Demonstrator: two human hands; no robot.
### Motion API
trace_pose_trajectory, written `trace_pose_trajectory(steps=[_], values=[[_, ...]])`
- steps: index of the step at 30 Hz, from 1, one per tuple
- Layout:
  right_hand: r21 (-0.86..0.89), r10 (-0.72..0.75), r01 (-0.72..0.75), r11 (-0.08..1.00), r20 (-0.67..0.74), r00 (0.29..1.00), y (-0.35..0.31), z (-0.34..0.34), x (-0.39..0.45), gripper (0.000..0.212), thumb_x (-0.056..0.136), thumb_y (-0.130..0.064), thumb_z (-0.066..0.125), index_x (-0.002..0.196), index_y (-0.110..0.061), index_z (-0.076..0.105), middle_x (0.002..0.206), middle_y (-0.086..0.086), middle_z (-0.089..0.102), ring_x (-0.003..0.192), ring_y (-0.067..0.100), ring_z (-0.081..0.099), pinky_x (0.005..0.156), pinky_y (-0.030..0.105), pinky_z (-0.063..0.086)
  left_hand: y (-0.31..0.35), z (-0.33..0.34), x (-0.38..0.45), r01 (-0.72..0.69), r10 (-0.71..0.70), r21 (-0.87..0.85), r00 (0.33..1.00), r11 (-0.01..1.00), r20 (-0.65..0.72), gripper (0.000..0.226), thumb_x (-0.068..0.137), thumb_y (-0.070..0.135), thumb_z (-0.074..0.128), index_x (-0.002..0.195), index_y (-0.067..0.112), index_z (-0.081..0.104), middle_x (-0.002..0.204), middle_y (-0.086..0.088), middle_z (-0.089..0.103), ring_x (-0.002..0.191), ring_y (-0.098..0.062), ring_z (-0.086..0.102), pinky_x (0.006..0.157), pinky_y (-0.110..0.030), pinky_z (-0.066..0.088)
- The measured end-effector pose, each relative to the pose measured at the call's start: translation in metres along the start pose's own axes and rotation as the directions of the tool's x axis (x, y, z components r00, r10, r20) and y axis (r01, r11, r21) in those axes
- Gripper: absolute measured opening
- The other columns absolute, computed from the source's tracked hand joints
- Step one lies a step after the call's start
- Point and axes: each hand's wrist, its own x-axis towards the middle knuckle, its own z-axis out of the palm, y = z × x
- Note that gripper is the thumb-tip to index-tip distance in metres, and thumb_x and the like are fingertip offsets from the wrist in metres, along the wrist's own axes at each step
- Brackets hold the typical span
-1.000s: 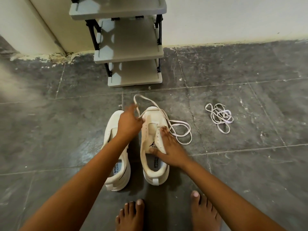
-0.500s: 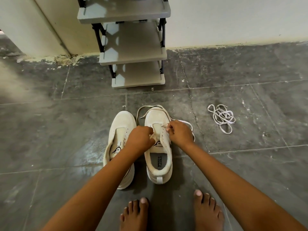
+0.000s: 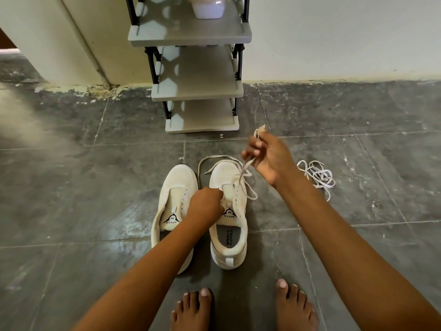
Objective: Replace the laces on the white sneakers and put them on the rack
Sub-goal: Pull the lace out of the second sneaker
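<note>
Where the two white sneakers stand side by side on the grey tiled floor (image 3: pixel 71 187), toes toward the wall, each shows a black triangular logo on its tongue and printed text on the insole. The left sneaker (image 3: pixel 175 187) has bare eyelets with no lace in them. The right sneaker (image 3: pixel 230 225) carries a pale lace (image 3: pixel 245 172) threaded near the toe end, one free length looping on the floor around the toe (its tip lies between the two shoes) and another rising to the raised hand.

The left hand (image 3: pixel 206 204) sits low over the right sneaker's eyelet row, just beside the tongue; its grip is closed, fingers curled down at the lacing, though what exactly they pinch cannot be told. The right hand (image 3: pixel 270 158) is held up above and to the right of that shoe's toe, its grip closed around the lace, with the strand running taut down to the eyelets and a short end poking out above the fingers.

A second lace (image 3: pixel 317 176) lies in a loose tangle on the floor to the right, well apart from the shoes. The grey rack (image 3: pixel 198 91) stands against the wall beyond the sneakers, a white container (image 3: pixel 208 8) on an upper shelf. Two bare feet (image 3: pixel 294 306) rest on the tiles behind the heels.
</note>
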Motion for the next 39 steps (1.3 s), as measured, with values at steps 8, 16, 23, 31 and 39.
trace_pose_trajectory(steps=[8,16,23,31,39], values=[[-0.843,-0.015,-0.252,0.475,-0.294,0.956,0.052,-0.063,0.026,0.025,0.091,-0.034,0.058,0.083,-0.013,0.048,0.070,0.001,0.046,0.055,0.010,0.038,0.047,0.022,0.031,-0.002,0.002,-0.001,-0.012,0.012,-0.006,1.000,1.000,-0.016,0.017,0.086,0.022,0.056,0.096,0.009,0.063,0.092,-0.010,0.065,0.085,-0.027,0.060,0.064,-0.028,0.038],[-0.975,0.125,-0.191,-0.111,-0.204,0.971,0.075,-0.082,0.013,0.028,0.094,-0.023,0.051,0.075,-0.005,0.061,0.076,0.009,0.059,0.072,0.023,0.056,0.062,0.028,0.041,-0.001,0.003,-0.002,-0.025,0.026,0.037,0.999,0.999,-0.026,0.015,0.088,0.021,0.054,0.096,0.010,0.060,0.092,-0.011,0.063,0.084,-0.028,0.059,0.063,-0.029,0.037],[-0.946,-0.220,0.028,0.322,-0.046,0.974,0.042,-0.048,0.009,0.027,0.098,-0.014,0.039,0.080,-0.013,0.059,0.105,0.010,0.049,0.089,0.015,0.048,0.081,0.025,0.035,0.005,0.001,-0.002,-0.030,0.031,0.075,0.999,0.997,-0.010,0.013,0.089,0.018,0.054,0.093,0.007,0.060,0.092,-0.012,0.063,0.085,-0.028,0.060,0.066,-0.029,0.040],[-0.077,-0.159,0.171,0.982,0.141,0.977,-0.008,0.020,-0.005,0.035,0.099,-0.019,0.034,0.064,-0.016,0.040,0.062,-0.001,0.061,0.067,0.012,0.058,0.063,0.025,0.044,0.006,-0.001,-0.004,-0.039,0.040,0.084,0.999,0.996,-0.017,0.015,0.091,0.017,0.051,0.096,0.007,0.061,0.096,-0.011,0.064,0.087,-0.027,0.060,0.065,-0.028,0.038],[-0.581,-0.008,-0.259,0.772,-0.415,0.910,0.057,-0.068,0.026,0.022,0.092,-0.022,0.055,0.074,-0.016,0.043,0.060,-0.002,0.035,0.049,0.010,0.030,0.047,0.024,0.026,0.005,0.000,-0.004,-0.043,0.045,0.077,0.999,0.996,-0.027,0.013,0.090,0.017,0.052,0.094,0.008,0.059,0.095,-0.012,0.064,0.086,-0.028,0.060,0.064,-0.028,0.037]])
